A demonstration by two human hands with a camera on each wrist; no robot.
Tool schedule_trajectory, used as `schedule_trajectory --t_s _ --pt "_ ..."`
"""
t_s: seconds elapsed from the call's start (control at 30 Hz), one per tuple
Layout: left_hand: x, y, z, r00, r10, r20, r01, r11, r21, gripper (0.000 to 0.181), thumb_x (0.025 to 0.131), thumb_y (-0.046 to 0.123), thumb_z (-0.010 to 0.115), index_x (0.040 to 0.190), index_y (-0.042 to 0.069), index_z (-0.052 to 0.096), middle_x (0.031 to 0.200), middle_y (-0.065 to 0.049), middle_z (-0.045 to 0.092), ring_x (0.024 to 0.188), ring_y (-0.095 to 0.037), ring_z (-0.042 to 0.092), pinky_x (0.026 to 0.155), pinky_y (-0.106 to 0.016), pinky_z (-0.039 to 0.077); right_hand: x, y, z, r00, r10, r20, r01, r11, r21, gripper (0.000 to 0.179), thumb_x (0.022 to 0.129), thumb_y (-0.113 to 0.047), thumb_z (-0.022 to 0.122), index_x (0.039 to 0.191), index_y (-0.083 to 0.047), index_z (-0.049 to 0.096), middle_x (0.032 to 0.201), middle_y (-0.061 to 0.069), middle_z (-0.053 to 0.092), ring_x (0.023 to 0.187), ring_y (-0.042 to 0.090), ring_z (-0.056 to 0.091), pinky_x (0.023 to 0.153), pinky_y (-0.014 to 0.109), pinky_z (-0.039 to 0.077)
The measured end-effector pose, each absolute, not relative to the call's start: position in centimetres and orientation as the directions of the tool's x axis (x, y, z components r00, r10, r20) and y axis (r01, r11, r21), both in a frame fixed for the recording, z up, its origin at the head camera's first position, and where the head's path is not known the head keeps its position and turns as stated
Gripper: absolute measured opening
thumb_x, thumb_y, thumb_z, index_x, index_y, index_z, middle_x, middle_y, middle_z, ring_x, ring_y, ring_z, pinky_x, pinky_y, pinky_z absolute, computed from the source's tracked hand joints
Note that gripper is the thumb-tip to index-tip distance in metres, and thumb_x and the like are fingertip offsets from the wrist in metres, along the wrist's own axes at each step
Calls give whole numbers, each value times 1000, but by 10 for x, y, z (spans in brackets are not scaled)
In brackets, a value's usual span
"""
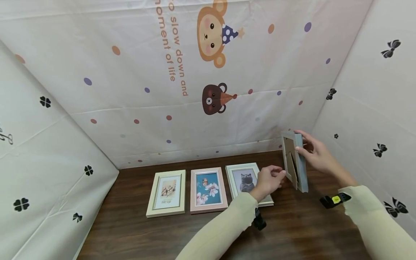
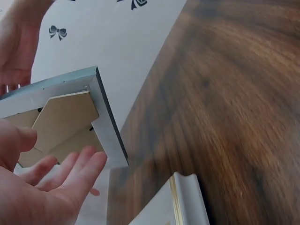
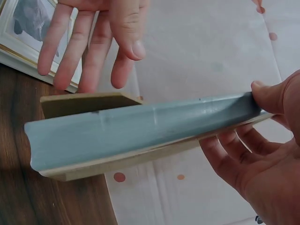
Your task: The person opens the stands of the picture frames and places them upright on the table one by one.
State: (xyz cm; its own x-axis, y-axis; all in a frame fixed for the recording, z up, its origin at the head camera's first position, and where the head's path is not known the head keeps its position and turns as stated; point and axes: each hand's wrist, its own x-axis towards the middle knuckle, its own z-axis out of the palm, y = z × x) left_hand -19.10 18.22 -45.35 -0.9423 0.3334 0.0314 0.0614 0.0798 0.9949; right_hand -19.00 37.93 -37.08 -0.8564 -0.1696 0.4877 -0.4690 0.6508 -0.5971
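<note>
- Blue picture frame [image 1: 300,162] is held nearly upright over the right side of the brown worktop [image 1: 130,231], with its back facing left.
- The right hand [image 1: 315,153] grips its top end, thumb on one side and fingers on the other.
- The left hand [image 1: 269,180] holds nothing; its fingers reach out loosely near the brown flap [image 2: 65,119] on the back.
- Three more lie flat in a row: a cream frame [image 1: 167,193], a pink frame [image 1: 209,190] and a white frame [image 1: 245,177] with a grey cat.
</note>
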Motion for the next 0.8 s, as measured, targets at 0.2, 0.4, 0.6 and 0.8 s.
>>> schedule_trajectory --t_s 0.2,0.4,0.6,0.8 --pt "-185 189 -451 -925 376 -51 -17 92 996 36 98 25 72 127 3 68 92 -4 77 75 -17 74 64 -28 60 -186 381 -369 -849 -206 487 -490 653 -578 59 101 -1 61 157 -8 41 118 28 66 94 -4 59 68 15 49" --pt "-179 199 -448 -931 351 -103 -90 54 994 39 94 24 77 127 5 68 95 -5 76 77 -21 75 69 -37 62 -184 377 -368 -846 -222 484 -502 638 -585 60 101 0 62 156 -7 40 123 31 65 96 -6 60 71 13 50" --pt "-177 205 -447 -934 331 -130 -126 35 991 37 92 17 80 126 7 68 92 -5 73 80 -30 76 73 -43 62 -184 375 -367 -846 -224 485 -508 616 -602 61 101 1 61 157 -9 40 126 32 63 96 -5 61 71 14 51" --pt "-176 206 -447 -937 318 -146 -147 23 989 36 90 14 81 123 7 69 88 -3 71 74 -22 73 73 -44 62 -184 375 -368 -844 -227 485 -511 615 -600 62 100 3 62 157 -9 40 126 32 63 97 -3 61 71 14 51"
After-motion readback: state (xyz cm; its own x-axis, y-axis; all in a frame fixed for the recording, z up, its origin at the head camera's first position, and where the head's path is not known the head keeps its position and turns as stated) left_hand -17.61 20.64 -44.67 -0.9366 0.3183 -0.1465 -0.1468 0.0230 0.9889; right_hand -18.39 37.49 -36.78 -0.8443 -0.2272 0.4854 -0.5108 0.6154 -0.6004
